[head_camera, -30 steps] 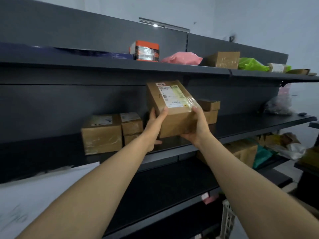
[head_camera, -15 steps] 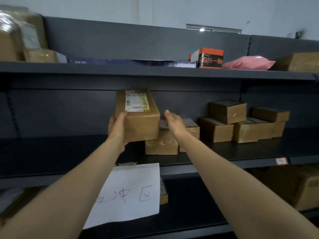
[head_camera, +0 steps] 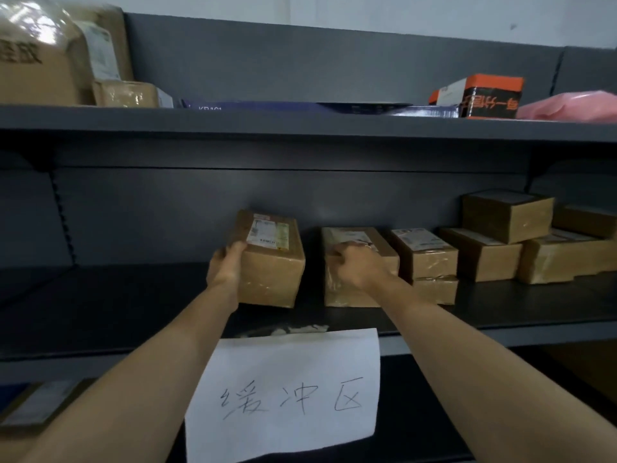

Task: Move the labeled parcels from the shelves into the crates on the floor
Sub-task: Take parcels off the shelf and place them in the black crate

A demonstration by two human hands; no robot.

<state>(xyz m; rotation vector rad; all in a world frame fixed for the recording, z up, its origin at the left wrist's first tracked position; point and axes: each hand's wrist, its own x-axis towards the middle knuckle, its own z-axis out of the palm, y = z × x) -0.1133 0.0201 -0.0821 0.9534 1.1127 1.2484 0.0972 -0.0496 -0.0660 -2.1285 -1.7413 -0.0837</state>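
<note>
The left hand (head_camera: pixel 227 262) holds a brown box (head_camera: pixel 272 272) by its left side, fingers curled round the edge. The box has a white label on top and stands low at the dark middle shelf (head_camera: pixel 133 295). Just beside it, the right hand (head_camera: pixel 357 262) grips the top of the next box (head_camera: pixel 340 292) with bent fingers. More boxes (head_camera: pixel 484 255) are stacked to the right. A paper sign (head_camera: pixel 283 396) hangs below. An orange box (head_camera: pixel 490 95) sits on the top shelf (head_camera: pixel 300 123).

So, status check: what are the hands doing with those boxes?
Left hand grips labeled parcel at middle shelf. Right hand grips neighbouring parcel. Paper sign below, not blocking.
</note>
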